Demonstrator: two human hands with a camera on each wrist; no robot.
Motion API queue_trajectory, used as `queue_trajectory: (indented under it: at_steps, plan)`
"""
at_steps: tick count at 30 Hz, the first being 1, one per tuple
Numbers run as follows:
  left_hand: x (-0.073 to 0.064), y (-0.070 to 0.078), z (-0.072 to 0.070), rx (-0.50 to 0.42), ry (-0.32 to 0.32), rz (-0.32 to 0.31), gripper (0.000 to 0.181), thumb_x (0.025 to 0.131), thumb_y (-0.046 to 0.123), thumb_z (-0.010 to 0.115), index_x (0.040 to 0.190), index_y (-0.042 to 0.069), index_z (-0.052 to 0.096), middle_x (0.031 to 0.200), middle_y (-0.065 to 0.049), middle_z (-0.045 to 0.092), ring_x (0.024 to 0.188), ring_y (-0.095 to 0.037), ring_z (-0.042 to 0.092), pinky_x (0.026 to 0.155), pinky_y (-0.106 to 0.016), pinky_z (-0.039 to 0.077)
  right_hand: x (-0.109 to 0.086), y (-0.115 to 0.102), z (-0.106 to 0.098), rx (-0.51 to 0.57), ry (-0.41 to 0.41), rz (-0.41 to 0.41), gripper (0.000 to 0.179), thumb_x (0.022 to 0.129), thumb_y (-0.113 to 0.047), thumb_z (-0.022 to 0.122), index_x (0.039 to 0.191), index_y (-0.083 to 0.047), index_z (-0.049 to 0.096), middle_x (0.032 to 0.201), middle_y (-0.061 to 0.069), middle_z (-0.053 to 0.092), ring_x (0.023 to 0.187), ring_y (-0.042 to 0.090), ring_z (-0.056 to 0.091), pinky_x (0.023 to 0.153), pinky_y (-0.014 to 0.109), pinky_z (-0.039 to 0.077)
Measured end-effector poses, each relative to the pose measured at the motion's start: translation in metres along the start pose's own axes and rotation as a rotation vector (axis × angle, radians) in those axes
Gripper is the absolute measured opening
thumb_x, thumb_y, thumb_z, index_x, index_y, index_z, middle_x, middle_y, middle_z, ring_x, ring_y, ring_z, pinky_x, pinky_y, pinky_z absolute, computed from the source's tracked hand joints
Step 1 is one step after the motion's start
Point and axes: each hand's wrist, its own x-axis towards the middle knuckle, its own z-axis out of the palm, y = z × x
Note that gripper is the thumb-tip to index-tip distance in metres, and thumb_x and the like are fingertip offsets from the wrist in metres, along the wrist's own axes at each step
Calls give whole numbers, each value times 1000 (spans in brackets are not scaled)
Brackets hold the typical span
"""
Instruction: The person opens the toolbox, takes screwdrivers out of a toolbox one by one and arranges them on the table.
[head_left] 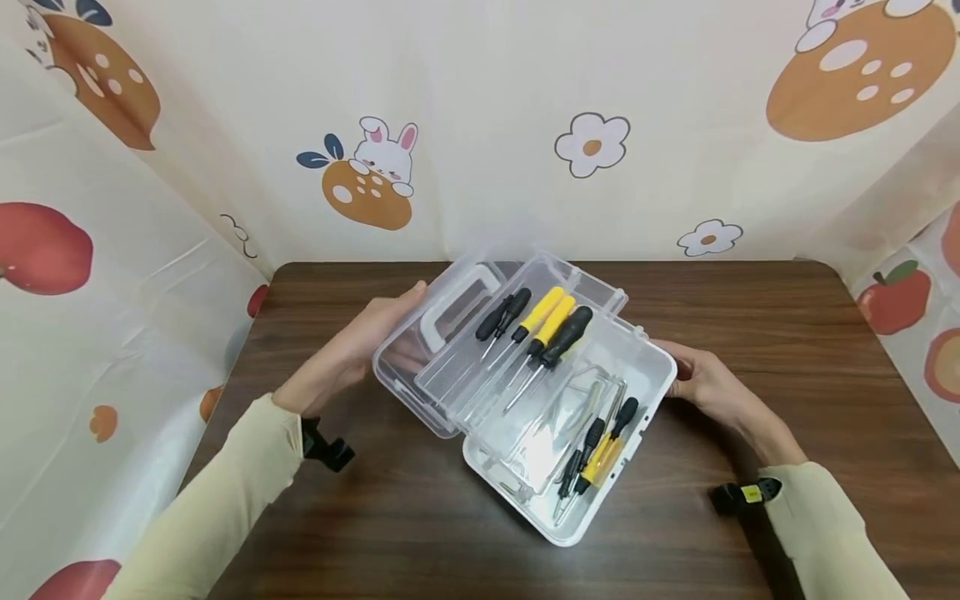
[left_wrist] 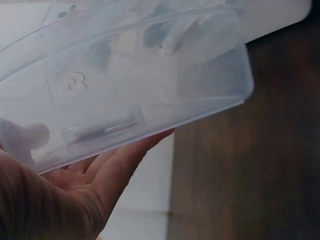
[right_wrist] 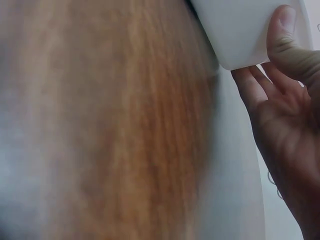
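A toolbox lies open between my hands over the table, its white base (head_left: pixel 558 535) at the lower right and its clear hinged lid (head_left: pixel 405 371) at the upper left. My left hand (head_left: pixel 351 343) holds the lid's outer edge, the thumb showing through the plastic and fingers beneath in the left wrist view. With thumb against the outer wall, my right hand (head_left: pixel 712 387) grips the base's right side; its fingers go partly hidden underneath. Yellow-handled screwdrivers (head_left: pixel 542 312) and a larger black-handled screwdriver (head_left: pixel 567 336) lie in a clear tray. More screwdrivers (head_left: pixel 597 462) sit in the base.
Under the box is a dark wooden table (head_left: pixel 360 517), its back edge meeting a curtain (head_left: pixel 487 125) printed with rabbits and flowers. Printed sheets also hang at the left and right sides. A black strap device (head_left: pixel 326 446) sits on each wrist.
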Motion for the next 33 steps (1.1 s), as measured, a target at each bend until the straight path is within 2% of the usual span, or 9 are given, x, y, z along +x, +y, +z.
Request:
queue_trajectory:
  at_steps: [4,10,12,14,19,23,27,30,33]
  plan:
    - [-8,-27,-2,-156,2,-12,80,105,64,43,151,0,48,111,-17,79,82,-30,81,74,-46,67,7,-1,0,3,1,32,58,96,-7,72,151,-4,53,135,-22,62,121,-16,53,97,1,42]
    - [-21,-64,0,-355,-24,-27,84,107,63,40,161,0,29,139,-34,61,95,-41,78,83,-55,64,17,-1,3,22,24,-1,54,97,-2,69,148,2,53,137,-8,66,121,-17,54,99,3,43]
    - [-25,-74,3,-405,-41,-13,82,107,62,38,164,3,25,145,-33,56,99,-40,77,86,-56,64,20,-2,3,9,31,7,53,98,-1,68,148,1,53,139,3,67,120,-16,55,99,3,43]
    - [-29,-82,6,-456,-60,6,80,108,61,36,165,7,24,144,-25,59,101,-38,77,87,-56,64,22,-4,4,-11,37,27,52,99,-3,67,149,-1,53,142,13,65,119,-17,54,98,2,43]
    - [-39,-98,15,-609,-109,54,63,109,56,37,158,15,36,126,-5,72,100,-34,78,86,-53,65,28,-6,6,-17,39,57,51,100,0,64,150,-2,52,145,24,60,117,-16,54,98,3,43]
    - [-47,-107,20,-726,-165,104,46,111,51,34,146,25,47,126,-4,75,103,-36,77,88,-52,65,34,-6,9,5,43,37,51,99,7,60,148,0,52,142,27,61,114,-15,57,96,5,47]
    - [-54,-116,27,-816,-190,140,43,112,48,31,136,26,59,124,-9,76,104,-39,77,88,-55,64,38,-7,12,-3,54,39,51,100,9,57,149,0,51,142,28,61,113,-16,57,94,4,47]
    - [-58,-122,35,-790,-120,140,46,112,49,29,128,25,64,115,-7,79,100,-36,78,85,-53,65,40,-8,13,-8,65,67,51,101,8,56,151,0,50,143,27,60,111,-16,56,94,3,45]
    - [-60,-126,44,-694,97,106,43,112,50,33,116,24,67,101,-1,79,90,-23,80,79,-41,67,40,-8,16,7,80,91,51,102,7,54,152,0,49,144,26,59,111,-15,56,93,2,46]
